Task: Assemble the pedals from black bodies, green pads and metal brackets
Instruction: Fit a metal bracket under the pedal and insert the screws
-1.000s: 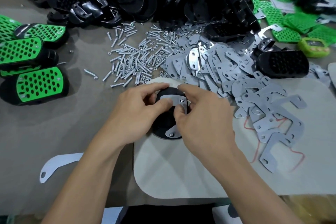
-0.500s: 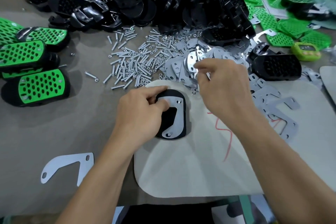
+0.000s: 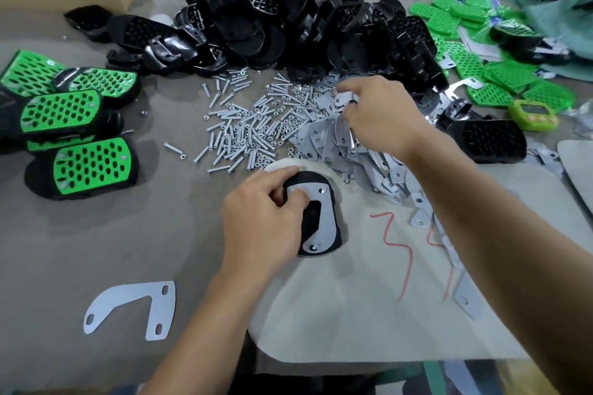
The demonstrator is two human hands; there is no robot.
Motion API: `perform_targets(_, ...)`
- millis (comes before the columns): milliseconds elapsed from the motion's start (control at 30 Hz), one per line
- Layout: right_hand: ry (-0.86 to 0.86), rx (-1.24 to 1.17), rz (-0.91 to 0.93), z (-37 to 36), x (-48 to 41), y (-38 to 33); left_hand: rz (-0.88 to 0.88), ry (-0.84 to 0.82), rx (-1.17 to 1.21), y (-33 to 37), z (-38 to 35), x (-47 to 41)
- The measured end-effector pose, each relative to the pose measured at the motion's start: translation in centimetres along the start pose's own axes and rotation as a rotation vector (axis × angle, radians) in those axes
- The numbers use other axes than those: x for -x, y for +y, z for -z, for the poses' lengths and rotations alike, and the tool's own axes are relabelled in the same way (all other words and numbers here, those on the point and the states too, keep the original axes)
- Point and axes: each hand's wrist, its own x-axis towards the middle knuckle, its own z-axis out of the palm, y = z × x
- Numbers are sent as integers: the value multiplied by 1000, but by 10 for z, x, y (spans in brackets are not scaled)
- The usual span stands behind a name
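Observation:
A black pedal body [image 3: 337, 234] lies underside up on a pale mat [image 3: 369, 305], with a grey metal bracket [image 3: 327, 218] laid on it. My left hand [image 3: 260, 218] grips the body's left edge, its thumb pressing the bracket's top. My right hand [image 3: 382, 115] reaches into the heap of small metal brackets [image 3: 321, 141] and pinches a small metal piece [image 3: 341, 99] at its far edge. Loose bolts and nuts [image 3: 244, 131] are spread to the left of that heap.
A big pile of black bodies [image 3: 288, 26] fills the back. Loose green pads [image 3: 500, 74] lie at the back right. Assembled green-and-black pedals [image 3: 90, 167] sit at the left. One large bracket [image 3: 134, 308] lies near the front left. Another black body [image 3: 487, 141] rests at the right.
My right hand left the pedal and moved up and right into the bracket heap, where it now pinches a small piece. My left hand stayed on the pedal body.

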Motion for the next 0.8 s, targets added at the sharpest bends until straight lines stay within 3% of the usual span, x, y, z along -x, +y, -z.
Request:
perform_targets(233, -85, 263, 21, -1, -53, -8, 19, 35, 40, 4, -1, 2)
perform_targets(600, -8, 131, 116, 19, -65, -3, 46, 31, 37, 5, -3, 0)
perform_targets(800, -105, 244, 94, 24, -81, -8, 41, 36, 33, 4, -4, 1)
